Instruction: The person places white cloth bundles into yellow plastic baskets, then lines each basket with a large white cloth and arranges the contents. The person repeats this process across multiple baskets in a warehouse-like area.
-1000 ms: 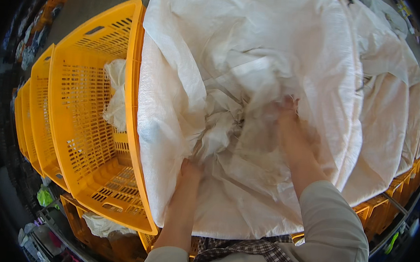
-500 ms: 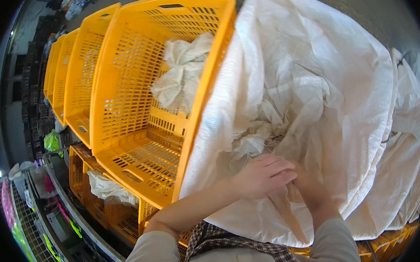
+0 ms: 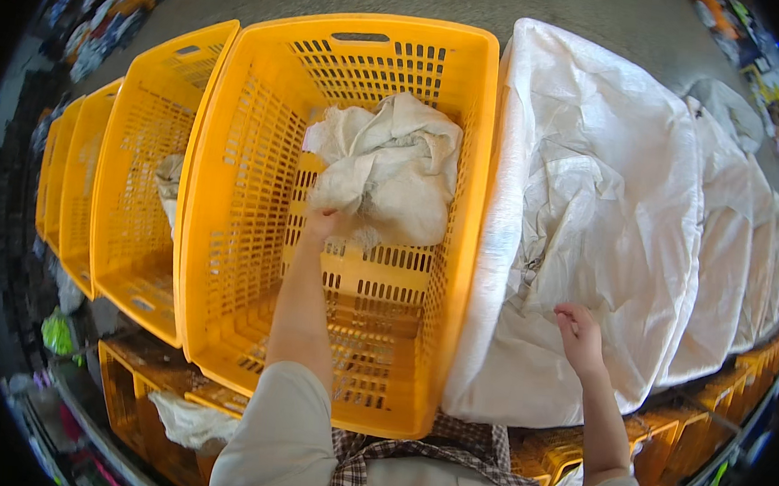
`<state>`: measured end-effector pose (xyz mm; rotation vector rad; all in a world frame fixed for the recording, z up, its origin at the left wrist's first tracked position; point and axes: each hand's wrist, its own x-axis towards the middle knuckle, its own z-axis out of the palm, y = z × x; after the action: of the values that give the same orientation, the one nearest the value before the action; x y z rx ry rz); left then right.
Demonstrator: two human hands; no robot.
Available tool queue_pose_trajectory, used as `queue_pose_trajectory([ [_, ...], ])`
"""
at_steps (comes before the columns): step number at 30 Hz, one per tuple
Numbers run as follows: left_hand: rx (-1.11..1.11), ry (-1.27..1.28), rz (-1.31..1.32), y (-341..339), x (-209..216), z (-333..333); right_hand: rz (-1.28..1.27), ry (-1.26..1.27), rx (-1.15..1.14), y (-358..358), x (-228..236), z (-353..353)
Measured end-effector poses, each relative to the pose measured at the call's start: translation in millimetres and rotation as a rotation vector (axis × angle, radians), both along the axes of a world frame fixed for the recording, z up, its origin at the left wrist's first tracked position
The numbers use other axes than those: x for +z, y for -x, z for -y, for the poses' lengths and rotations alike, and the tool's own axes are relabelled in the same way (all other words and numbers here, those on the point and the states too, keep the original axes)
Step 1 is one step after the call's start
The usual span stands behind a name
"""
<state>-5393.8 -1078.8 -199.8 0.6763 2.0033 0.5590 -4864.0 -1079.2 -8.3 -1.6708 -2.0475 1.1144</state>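
Reaching down into the large yellow crate [image 3: 321, 419], my left hand [image 3: 321, 225] is closed at the lower left edge of a crumpled off-white cloth sack [image 3: 391, 162]. Most of its fingers are hidden by the hand and fabric. To the right stands a container draped with a white woven liner [image 3: 631, 215], with loose, wrinkled fabric sagging inside. My right hand [image 3: 580, 336] hovers over the near part of this liner, its fingers curled in and nothing visible in them.
More yellow crates [image 3: 141, 180] stand in a row to the left, one holding a brownish-white cloth [image 3: 169, 187]. Further white-lined containers [image 3: 723, 248] line the right. Below are lower yellow crates [image 3: 131, 387] and a bright green bag [image 3: 57, 334]. Piled goods [image 3: 107, 20] lie far left.
My hands were together over the white liner and are now apart. The left has moved into the yellow crate onto the cloth sack; the right stays over the liner. The view has turned left.
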Motion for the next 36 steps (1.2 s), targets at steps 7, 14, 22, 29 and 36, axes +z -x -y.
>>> queue_pose_trajectory([
  [7,-0.166,-0.778,0.698,-64.2,192.3,38.6,-0.248,-0.091,-0.028,180.8,87.1,91.6],
  [14,-0.838,-1.180,0.221,-103.4,346.7,135.8,-0.910,0.107,-0.053,274.2,103.9,98.0],
  [22,0.591,-0.595,0.598,-20.4,280.3,162.6,-0.720,0.025,0.244,238.5,168.7,105.1],
  [29,0.439,-0.347,1.135,-34.7,249.4,128.9,-0.167,0.143,1.039,255.5,138.6,172.9],
  [36,0.005,-0.590,1.224,-15.5,364.8,135.8,-0.231,-0.095,0.214,209.1,122.0,91.9],
])
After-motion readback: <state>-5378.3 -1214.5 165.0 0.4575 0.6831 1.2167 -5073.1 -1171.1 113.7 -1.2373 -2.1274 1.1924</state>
